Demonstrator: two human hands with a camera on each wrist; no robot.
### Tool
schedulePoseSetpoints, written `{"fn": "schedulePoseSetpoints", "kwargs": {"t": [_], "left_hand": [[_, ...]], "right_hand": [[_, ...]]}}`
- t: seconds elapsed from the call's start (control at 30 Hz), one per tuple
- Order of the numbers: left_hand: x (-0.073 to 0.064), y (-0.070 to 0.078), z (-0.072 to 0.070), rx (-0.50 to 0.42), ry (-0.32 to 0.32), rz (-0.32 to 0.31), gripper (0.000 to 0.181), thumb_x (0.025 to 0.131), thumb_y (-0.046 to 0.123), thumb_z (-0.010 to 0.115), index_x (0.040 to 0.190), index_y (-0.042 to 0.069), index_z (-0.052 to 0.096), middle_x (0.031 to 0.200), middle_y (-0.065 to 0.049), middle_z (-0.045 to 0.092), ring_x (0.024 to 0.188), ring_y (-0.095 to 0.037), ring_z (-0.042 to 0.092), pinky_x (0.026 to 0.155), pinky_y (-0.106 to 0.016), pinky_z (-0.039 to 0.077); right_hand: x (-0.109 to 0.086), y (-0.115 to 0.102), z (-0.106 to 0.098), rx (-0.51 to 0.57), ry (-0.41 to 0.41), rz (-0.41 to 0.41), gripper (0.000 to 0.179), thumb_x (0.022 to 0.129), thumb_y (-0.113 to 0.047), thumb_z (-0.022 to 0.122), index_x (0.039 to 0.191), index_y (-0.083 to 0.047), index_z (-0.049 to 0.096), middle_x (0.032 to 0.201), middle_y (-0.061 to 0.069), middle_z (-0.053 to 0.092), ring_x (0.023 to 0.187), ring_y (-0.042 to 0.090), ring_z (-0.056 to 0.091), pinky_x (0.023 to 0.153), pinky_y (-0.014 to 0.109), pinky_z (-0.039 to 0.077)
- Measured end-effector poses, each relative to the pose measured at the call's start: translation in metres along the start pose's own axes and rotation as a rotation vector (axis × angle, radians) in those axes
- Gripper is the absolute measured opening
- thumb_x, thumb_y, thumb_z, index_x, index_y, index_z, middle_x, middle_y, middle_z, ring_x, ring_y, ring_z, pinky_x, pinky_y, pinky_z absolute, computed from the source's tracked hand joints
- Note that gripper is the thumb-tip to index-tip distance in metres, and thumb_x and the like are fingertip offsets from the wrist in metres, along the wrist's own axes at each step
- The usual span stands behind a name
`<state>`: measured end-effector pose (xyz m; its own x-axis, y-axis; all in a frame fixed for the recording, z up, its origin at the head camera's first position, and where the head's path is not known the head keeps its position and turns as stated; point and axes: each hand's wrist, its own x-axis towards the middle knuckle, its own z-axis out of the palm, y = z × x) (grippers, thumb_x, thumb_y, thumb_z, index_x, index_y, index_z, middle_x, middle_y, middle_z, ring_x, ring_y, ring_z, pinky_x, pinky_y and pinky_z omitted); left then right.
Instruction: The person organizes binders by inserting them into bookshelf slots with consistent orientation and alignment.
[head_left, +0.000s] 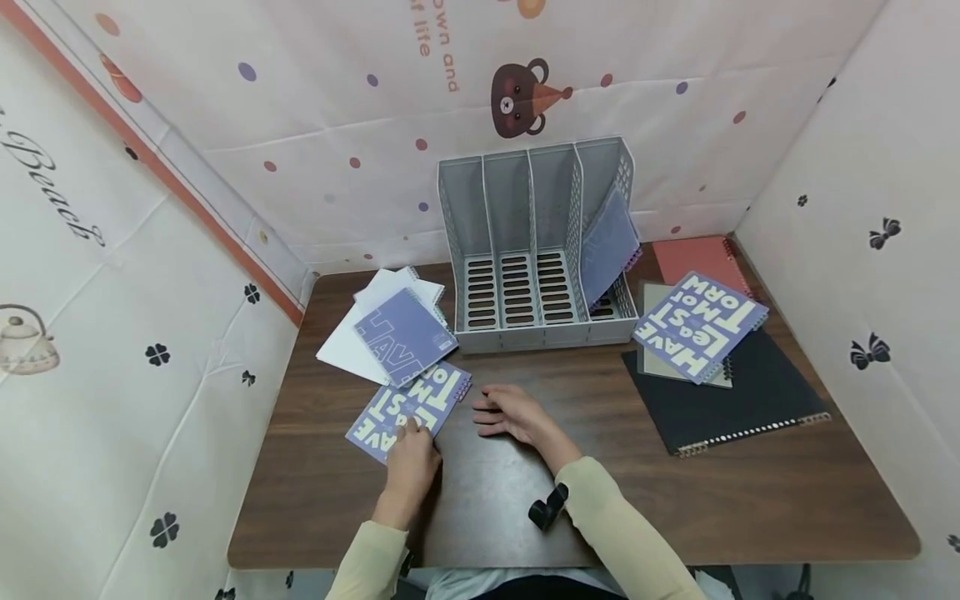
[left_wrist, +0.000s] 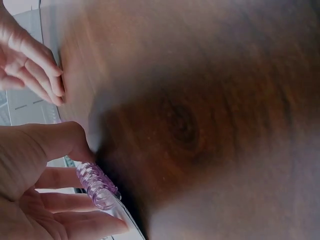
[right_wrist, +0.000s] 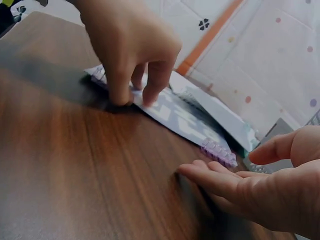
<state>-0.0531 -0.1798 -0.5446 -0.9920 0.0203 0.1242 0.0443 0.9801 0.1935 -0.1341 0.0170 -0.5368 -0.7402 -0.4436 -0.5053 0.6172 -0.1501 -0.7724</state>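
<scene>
A blue-violet notebook (head_left: 367,433) with pale green block lettering lies at an angle on the left part of the table. My left hand (head_left: 414,467) pinches its near edge between thumb and fingers. Purple spiral rings (left_wrist: 97,187) run along two parts of this edge in the right wrist view, one beside the left hand's fingers. My right hand (head_left: 517,417) holds nothing; it is just right of the notebook, palm turned toward it, fingers extended and slightly bent. Behind, another violet notebook (head_left: 405,337) with outlined lettering lies on white notebooks (head_left: 341,346), close above the lettered one.
A grey rack (head_left: 543,340) with several upright compartments stands at the back; a blue notebook (head_left: 609,246) leans in its rightmost one. To the right lie a lettered notebook (head_left: 701,325), a red notebook (head_left: 697,260) and a large black spiral book (head_left: 765,392). Walls border the table's back and sides.
</scene>
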Motion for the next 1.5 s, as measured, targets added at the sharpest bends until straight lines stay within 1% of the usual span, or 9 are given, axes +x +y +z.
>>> {"fn": "schedulePoseSetpoints", "kwargs": {"t": [0.13, 0.3, 0.53, 0.7, 0.97, 1.13, 1.3, 1.4, 1.5], "left_hand": [[-0.001, -0.004, -0.001, -0.01, 0.019, 0.013, 0.016, 0.071, -0.001, 0.075, 0.08, -0.006, 0.064, 0.097, -0.023, 0.063, 0.079, -0.042, 0.061, 0.059, -0.053, 0.053], [-0.001, -0.007, 0.001, -0.021, 0.034, 0.027, 0.013, 0.072, -0.003, 0.072, 0.08, -0.005, 0.063, 0.095, -0.021, 0.063, 0.073, -0.042, 0.061, 0.056, -0.052, 0.052], [-0.002, -0.009, 0.002, -0.039, 0.049, 0.034, 0.014, 0.068, -0.004, 0.071, 0.077, -0.003, 0.06, 0.075, -0.013, 0.055, 0.059, -0.04, 0.059, 0.05, -0.05, 0.05], [-0.002, -0.011, 0.002, -0.027, 0.061, 0.062, 0.016, 0.068, -0.002, 0.072, 0.078, -0.002, 0.059, 0.072, -0.012, 0.053, 0.059, -0.038, 0.058, 0.049, -0.049, 0.05], [-0.01, -0.017, -0.004, -0.073, 0.045, 0.113, 0.021, 0.071, -0.001, 0.07, 0.074, 0.005, 0.05, 0.07, -0.008, 0.053, 0.051, -0.037, 0.055, 0.047, -0.048, 0.047], [-0.016, -0.013, -0.008, -0.096, 0.048, 0.149, 0.027, 0.071, 0.001, 0.071, 0.073, 0.011, 0.047, 0.069, -0.004, 0.054, 0.048, -0.029, 0.051, 0.045, -0.043, 0.043], [-0.021, -0.002, -0.011, -0.159, 0.045, 0.171, 0.031, 0.071, 0.001, 0.071, 0.07, 0.015, 0.043, 0.063, 0.004, 0.046, 0.046, -0.022, 0.046, 0.044, -0.037, 0.038], [-0.024, 0.005, -0.01, -0.172, 0.05, 0.185, 0.033, 0.071, 0.001, 0.07, 0.069, 0.017, 0.041, 0.062, 0.006, 0.043, 0.047, -0.019, 0.044, 0.043, -0.033, 0.036], [-0.024, 0.012, -0.01, -0.187, 0.083, 0.208, 0.034, 0.071, 0.0, 0.07, 0.069, 0.016, 0.041, 0.062, 0.007, 0.043, 0.048, -0.018, 0.044, 0.043, -0.032, 0.036]], "right_hand": [[-0.001, -0.002, 0.0, 0.016, -0.008, 0.0, 0.056, 0.101, 0.004, 0.034, 0.154, 0.015, 0.02, 0.148, 0.04, 0.04, 0.13, 0.053, 0.049, 0.097, 0.059, 0.049], [-0.003, -0.002, 0.001, 0.002, 0.006, -0.003, 0.053, 0.104, 0.002, 0.033, 0.154, 0.015, 0.02, 0.147, 0.039, 0.041, 0.13, 0.051, 0.05, 0.097, 0.057, 0.05], [-0.004, 0.001, 0.001, 0.039, 0.042, 0.013, 0.057, 0.1, 0.006, 0.032, 0.155, 0.014, 0.02, 0.147, 0.04, 0.041, 0.129, 0.052, 0.051, 0.095, 0.058, 0.05], [-0.005, 0.002, 0.002, 0.045, 0.041, 0.001, 0.058, 0.098, 0.007, 0.032, 0.155, 0.014, 0.019, 0.147, 0.041, 0.039, 0.13, 0.053, 0.049, 0.097, 0.059, 0.049], [-0.009, 0.005, 0.001, 0.015, 0.017, -0.022, 0.055, 0.101, 0.006, 0.033, 0.153, 0.016, 0.02, 0.148, 0.042, 0.037, 0.13, 0.054, 0.049, 0.099, 0.058, 0.048], [-0.01, 0.008, 0.0, 0.001, 0.015, -0.037, 0.053, 0.101, 0.006, 0.035, 0.151, 0.018, 0.023, 0.147, 0.043, 0.037, 0.128, 0.054, 0.051, 0.101, 0.056, 0.048], [-0.013, 0.012, 0.001, -0.009, 0.026, -0.063, 0.051, 0.1, 0.005, 0.04, 0.148, 0.019, 0.03, 0.137, 0.037, 0.05, 0.121, 0.048, 0.058, 0.099, 0.056, 0.05], [-0.015, 0.013, 0.002, -0.004, 0.008, -0.067, 0.049, 0.097, 0.006, 0.044, 0.144, 0.018, 0.038, 0.121, 0.027, 0.061, 0.113, 0.039, 0.064, 0.098, 0.055, 0.05], [-0.017, 0.014, 0.001, 0.028, -0.026, -0.065, 0.046, 0.094, 0.005, 0.047, 0.139, 0.018, 0.042, 0.105, 0.015, 0.063, 0.102, 0.028, 0.064, 0.1, 0.055, 0.05]]}}
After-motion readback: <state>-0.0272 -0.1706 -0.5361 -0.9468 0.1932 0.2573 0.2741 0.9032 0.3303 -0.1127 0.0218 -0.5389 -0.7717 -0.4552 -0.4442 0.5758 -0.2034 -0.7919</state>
